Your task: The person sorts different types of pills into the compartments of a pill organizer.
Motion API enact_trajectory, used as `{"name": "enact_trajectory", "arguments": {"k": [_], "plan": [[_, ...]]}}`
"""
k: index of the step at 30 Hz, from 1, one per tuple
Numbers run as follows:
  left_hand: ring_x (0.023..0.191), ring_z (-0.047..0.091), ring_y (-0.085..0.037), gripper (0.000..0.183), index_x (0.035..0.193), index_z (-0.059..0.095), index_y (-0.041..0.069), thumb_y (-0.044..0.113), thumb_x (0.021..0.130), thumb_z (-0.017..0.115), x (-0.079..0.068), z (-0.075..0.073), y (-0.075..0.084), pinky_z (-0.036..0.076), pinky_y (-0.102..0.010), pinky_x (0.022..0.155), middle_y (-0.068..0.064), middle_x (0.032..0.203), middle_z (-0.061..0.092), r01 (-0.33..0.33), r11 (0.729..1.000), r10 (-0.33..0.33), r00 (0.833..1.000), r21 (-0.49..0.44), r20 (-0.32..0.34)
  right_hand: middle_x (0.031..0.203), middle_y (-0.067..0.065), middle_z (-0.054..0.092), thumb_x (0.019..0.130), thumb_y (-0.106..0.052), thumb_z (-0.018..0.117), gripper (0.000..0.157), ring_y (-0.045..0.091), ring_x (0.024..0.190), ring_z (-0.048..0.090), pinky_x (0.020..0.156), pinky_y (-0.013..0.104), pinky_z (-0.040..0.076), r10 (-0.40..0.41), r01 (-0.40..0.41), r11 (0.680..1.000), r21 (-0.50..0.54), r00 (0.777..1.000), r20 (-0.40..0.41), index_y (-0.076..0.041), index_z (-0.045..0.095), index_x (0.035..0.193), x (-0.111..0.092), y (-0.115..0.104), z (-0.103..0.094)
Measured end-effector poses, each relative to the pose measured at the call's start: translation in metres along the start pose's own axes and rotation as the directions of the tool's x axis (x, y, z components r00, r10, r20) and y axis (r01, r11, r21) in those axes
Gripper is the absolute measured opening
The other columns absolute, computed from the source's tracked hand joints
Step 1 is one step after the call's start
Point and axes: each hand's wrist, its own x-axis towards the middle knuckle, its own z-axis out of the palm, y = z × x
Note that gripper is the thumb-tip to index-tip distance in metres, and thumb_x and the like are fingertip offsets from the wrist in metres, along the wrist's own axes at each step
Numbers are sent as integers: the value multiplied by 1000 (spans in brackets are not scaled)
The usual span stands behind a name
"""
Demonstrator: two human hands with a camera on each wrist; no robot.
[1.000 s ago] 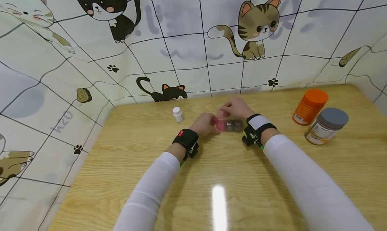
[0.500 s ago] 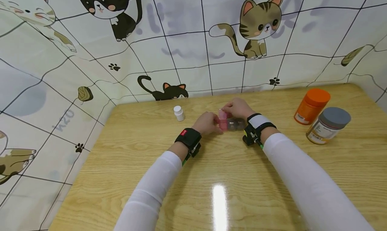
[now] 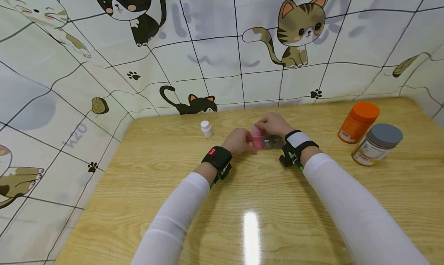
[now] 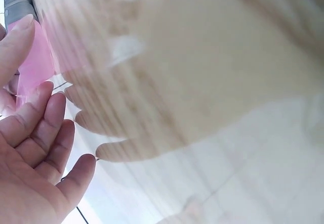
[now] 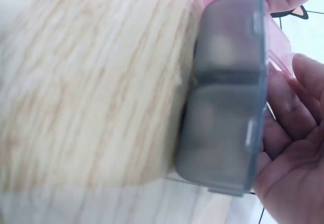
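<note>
A small pill organizer (image 3: 272, 141) lies on the table between the hands, with a pink compartment at its left end and grey see-through ones to the right. The pink lid (image 3: 255, 131) stands raised. My left hand (image 3: 239, 141) grips the pink end; in the left wrist view its thumb lies on the pink compartment (image 4: 38, 57) while the other fingers curl beside it. My right hand (image 3: 275, 124) pinches the raised lid from behind. Seen from the right wrist, the grey compartments (image 5: 217, 133) have closed lids, with blurred contents, and the right hand's fingers are behind them.
A small white bottle (image 3: 206, 129) stands left of the hands. To the right are an orange bottle (image 3: 359, 122) and a grey-lidded jar (image 3: 377, 144). A cat-patterned wall covering (image 3: 222, 57) rises along the back edge of the wooden table (image 3: 156, 188).
The pink lid has swung further upright in the right hand's fingers, and the right hand has shifted slightly. The left hand keeps its grip on the organizer's pink end.
</note>
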Motion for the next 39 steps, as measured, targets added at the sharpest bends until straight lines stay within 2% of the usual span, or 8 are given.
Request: {"name": "enact_trajectory", "arguments": {"k": [9,13,16,21,24,26,34,39], "plan": [[92,53,-15,46,108,61,2,31,75,77,-10,-9,-8,43,-23,79,-7,105,61,38,999,-38,999,-30,22,121,24,54,98,-31,44,45,33,109,50,89,47,42,-52,52,999,-7,998,27,3,49,128,-20,-18,-17],[105,51,-23,48,117,57,0,27,80,72,-23,-26,-9,43,-31,86,-12,116,57,35,992,-40,998,-123,-41,118,23,56,97,-29,48,44,33,105,51,87,47,42,-115,115,993,-9,980,-161,3,50,126,-51,-19,-27],[109,48,-26,44,120,55,0,22,84,68,-36,-40,-13,41,-35,90,-14,119,55,16,976,-60,979,-215,-197,94,17,64,94,-20,53,28,25,82,56,70,41,46,-192,192,981,-37,912,-362,2,61,109,-83,-20,-30],[109,46,-26,37,120,52,0,12,87,63,-53,-55,-31,39,-39,92,-16,118,52,-29,917,-208,816,-399,-539,65,4,58,89,-11,59,11,15,55,46,50,30,38,-270,230,963,-144,768,-581,-3,66,88,-132,-15,-26],[109,43,-28,39,123,48,-2,6,87,61,-58,-57,-48,38,-40,91,-19,119,48,-26,869,-332,709,-493,-622,62,0,55,87,-11,62,8,13,52,42,47,28,36,-282,210,959,-188,753,-595,-5,66,85,-154,-7,-21],[111,41,-29,43,125,45,-3,6,86,62,-61,-55,-60,36,-40,93,-21,122,46,25,840,-411,680,-541,-607,60,-4,53,85,-10,64,5,10,50,40,45,28,35,-295,212,955,-209,765,-572,-6,66,82,-162,1,-16],[117,42,-28,56,131,44,-2,7,81,67,-56,-39,-83,35,-39,98,-19,129,48,210,789,-496,772,-577,-397,58,-8,46,81,-5,66,6,7,48,36,43,26,32,-342,252,938,-237,782,-522,-9,64,77,-170,20,-9],[109,48,-28,46,122,51,-3,9,82,68,-50,-33,-86,38,-40,94,-20,119,55,246,790,-509,775,-562,-375,59,-7,47,82,-6,66,5,7,49,36,43,26,33,-339,249,939,-238,791,-510,-9,64,78,-170,22,-9]]}}
